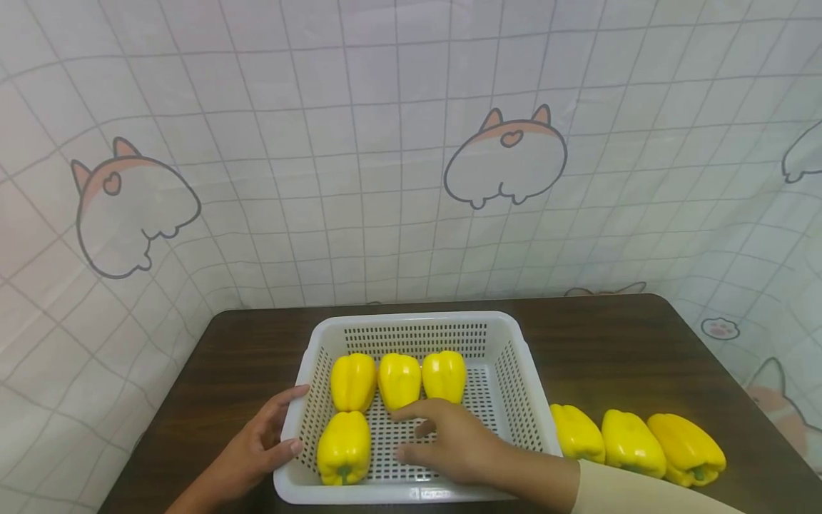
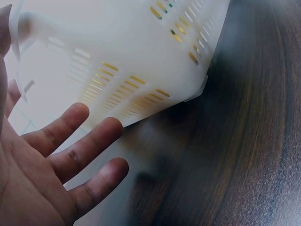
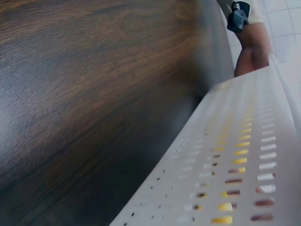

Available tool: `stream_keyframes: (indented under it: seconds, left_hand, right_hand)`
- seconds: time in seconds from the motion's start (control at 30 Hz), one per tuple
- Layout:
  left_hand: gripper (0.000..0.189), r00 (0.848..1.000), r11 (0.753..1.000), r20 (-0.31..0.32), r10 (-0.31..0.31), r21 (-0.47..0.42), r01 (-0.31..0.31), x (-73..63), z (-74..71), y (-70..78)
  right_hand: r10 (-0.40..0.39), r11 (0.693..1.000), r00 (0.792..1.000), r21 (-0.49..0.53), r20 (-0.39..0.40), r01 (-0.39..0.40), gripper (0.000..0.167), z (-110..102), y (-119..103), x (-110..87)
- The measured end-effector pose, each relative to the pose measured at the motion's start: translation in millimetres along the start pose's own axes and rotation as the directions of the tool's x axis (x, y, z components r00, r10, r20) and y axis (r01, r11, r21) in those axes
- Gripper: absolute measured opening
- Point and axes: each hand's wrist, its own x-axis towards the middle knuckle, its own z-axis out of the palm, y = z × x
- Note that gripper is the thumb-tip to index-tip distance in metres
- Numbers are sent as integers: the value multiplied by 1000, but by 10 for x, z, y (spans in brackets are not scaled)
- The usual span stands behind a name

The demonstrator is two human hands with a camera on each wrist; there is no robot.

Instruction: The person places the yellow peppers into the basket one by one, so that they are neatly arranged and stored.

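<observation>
I have four yellow bell peppers inside the white slotted plastic basket (image 1: 420,494), which sits near the middle of the dark wood tabletop (image 1: 604,357), toward its near edge. Three line up along the basket's far side: one by the far left corner (image 1: 353,382), one in the middle (image 1: 399,378) and one to its right (image 1: 444,375). The fourth pepper (image 1: 344,446) lies in the near left corner, stem end toward me. My left hand (image 1: 257,439) is at the basket's left edge, thumb and forefinger at the rim, the other fingers spread loosely outside the wall rather than wrapped round anything. My right hand (image 1: 452,439) is over the basket floor, thumb and fingers well parted in a loose curve with nothing between them; I cannot tell whether a fingertip touches the middle pepper. Beyond the basket's right edge, three more lie in a row toward the tabletop's right edge: the nearest pepper (image 1: 580,433), the next one (image 1: 633,442) and the outermost pepper (image 1: 687,446). I judge I'm partway through filling the basket; the next move seems to call for taking my empty right hand over the right rim to the nearest one.
</observation>
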Motion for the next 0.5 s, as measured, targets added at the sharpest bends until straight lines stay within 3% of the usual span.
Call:
stream_keyframes:
  seconds: [0.3, 0.5]
  left_hand:
    - [68, 1000, 1000, -9, -12, 13, 12, -7, 1, 11]
    - [69, 999, 999, -21, -28, 36, 29, -14, 1, 25]
  right_hand:
    - [-41, 996, 999, -85, -16, 40, 48, -192, 50, -139]
    - [-66, 996, 997, -70, -30, 64, 46, -310, 96, -226]
